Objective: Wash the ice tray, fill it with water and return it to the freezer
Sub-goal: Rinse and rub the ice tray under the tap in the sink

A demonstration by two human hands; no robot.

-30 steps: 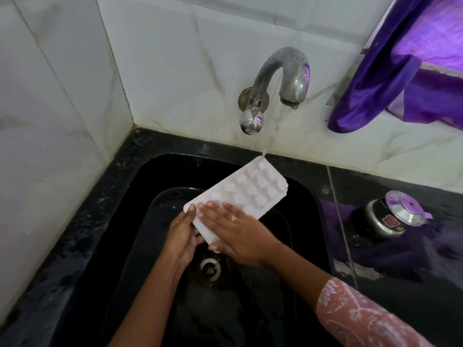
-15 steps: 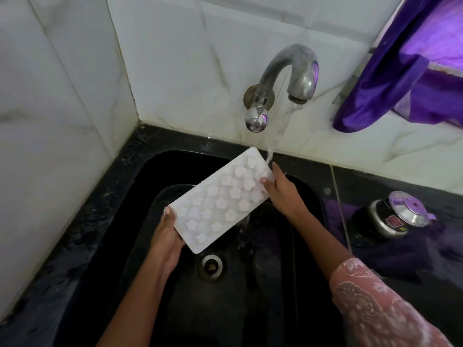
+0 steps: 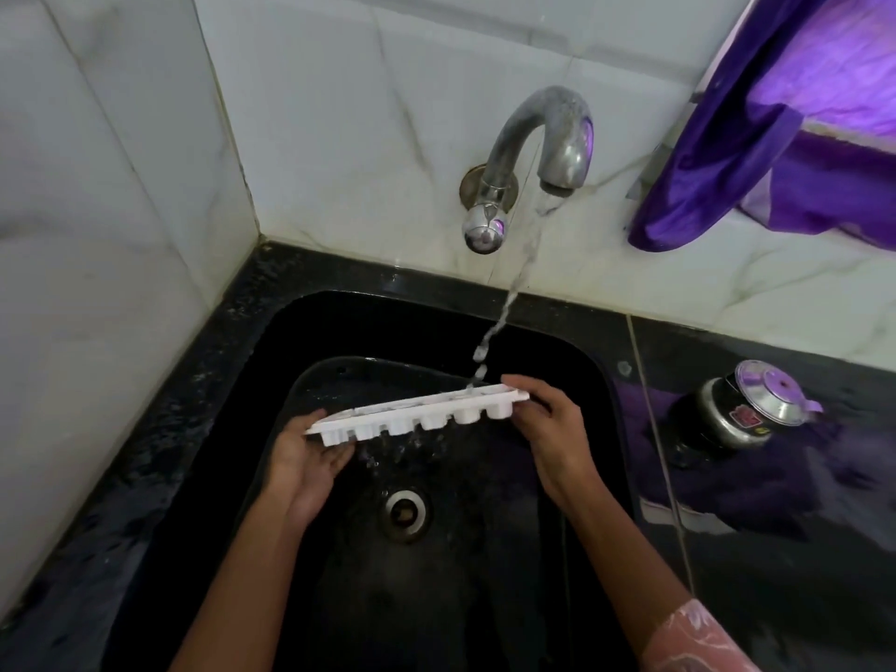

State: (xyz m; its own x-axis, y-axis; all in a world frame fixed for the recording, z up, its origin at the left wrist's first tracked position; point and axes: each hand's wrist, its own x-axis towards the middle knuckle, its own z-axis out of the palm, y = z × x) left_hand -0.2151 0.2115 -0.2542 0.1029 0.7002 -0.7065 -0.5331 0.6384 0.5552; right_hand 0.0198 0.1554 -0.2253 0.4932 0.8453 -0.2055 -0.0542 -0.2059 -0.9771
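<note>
Head view, the only one. The ice tray (image 3: 417,414) is up in the air over the black sink (image 3: 310,332), right above the drain (image 3: 404,510) and under the tap (image 3: 548,133). Its open side faces up and the little cups hang down. The L end sits a bit lower than the R end. The water (image 3: 509,303) falls from the tap onto the top of the tray near the R end, and some drips off below into the sink.

I think the tray is thin white plastic, so it is light and prob. bends a little. It is wet, so it can slip. Once full it will be heavier, and the water will spill if it tips. Best place to hold it: the two short ends, one hand each, kept flat.

The left hand (image 3: 305,463) is under the L end w/ its fingers (image 3: 339,455) bent up round the edge, holding it. The right hand (image 3: 548,429) holds the R end, fingers (image 3: 526,382) curled over the top rim, thumb side hidden. Both hands have a real hold, not wide open.

On the dark tabletop (image 3: 727,550) to the R, well apart from the sink, sits a small metal pot (image 3: 746,409) w/ a lid. A purple cloth (image 3: 776,138) hangs above it.
</note>
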